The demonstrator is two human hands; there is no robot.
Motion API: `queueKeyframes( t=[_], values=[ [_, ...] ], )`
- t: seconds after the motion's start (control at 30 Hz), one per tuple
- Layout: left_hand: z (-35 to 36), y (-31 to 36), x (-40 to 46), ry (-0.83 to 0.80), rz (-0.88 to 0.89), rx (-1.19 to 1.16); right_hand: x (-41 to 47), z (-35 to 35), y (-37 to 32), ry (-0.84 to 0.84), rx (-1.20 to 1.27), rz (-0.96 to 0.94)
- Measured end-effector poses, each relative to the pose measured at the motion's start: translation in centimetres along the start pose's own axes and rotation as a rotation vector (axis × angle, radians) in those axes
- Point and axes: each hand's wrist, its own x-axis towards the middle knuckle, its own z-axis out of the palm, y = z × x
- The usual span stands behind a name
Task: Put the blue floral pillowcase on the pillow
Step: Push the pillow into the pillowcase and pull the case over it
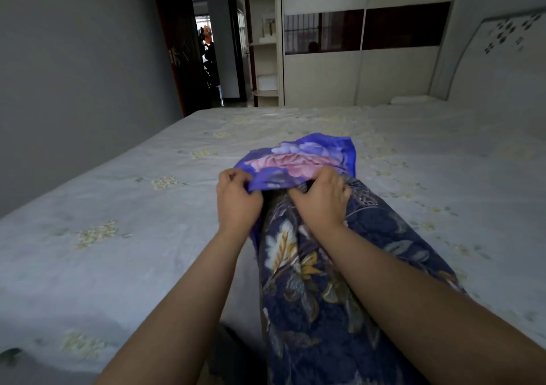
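Note:
The blue floral pillowcase (298, 160), bright blue with a big pink flower, lies bunched on the bed beyond my hands. A long pillow (310, 296) in dark navy cloth with yellow and white leaves runs from my lap toward it. The pillow's far end sits at the pillowcase's open hem. My left hand (236, 198) pinches the hem at its left corner. My right hand (320, 198) rests on the pillow's end with its fingers curled into the hem on the right. The pillow's tip is hidden under the hem.
The bed (118, 207) has a pale sheet with small yellow flower prints. A white headboard (496, 54) and a small white pillow (410, 99) are at the far right. A wardrobe (354, 74) and an open doorway (204, 54) stand behind.

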Motion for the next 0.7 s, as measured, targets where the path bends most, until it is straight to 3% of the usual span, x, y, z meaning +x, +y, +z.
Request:
queueKeyframes(
  t=[0.1, 0.23, 0.37, 0.47, 0.53, 0.6, 0.7],
  values=[
    [-0.7, 0.9, 2.0, -0.047, -0.192, -0.091, -2.4, -0.1, -0.1, 0.037, 0.046, -0.313],
    [-1.0, 0.2, 3.6, -0.123, -0.307, -0.081, -4.1, -0.7, -0.9, -0.226, 0.09, -0.573],
    [-1.5, 0.8, 2.7, -0.237, -0.182, -0.042, -3.8, -0.3, -1.0, -0.479, -0.002, -0.561],
    [-2.0, 0.1, 2.3, -0.31, 0.019, 0.341, -2.9, 0.3, -1.2, -0.623, -0.177, -0.557],
    [-2.3, -0.7, 2.2, -0.228, 0.072, 0.567, -3.1, 0.7, -1.6, -0.657, -0.341, -0.663],
    [-2.5, -0.9, 1.9, -0.118, 0.051, 0.56, -3.5, 1.5, -2.1, -0.623, -0.472, -0.792],
    [-2.3, -0.1, 0.8, -0.078, -0.026, 0.335, -3.8, 2.7, -2.7, -0.645, -0.547, -0.871]
  ],
)
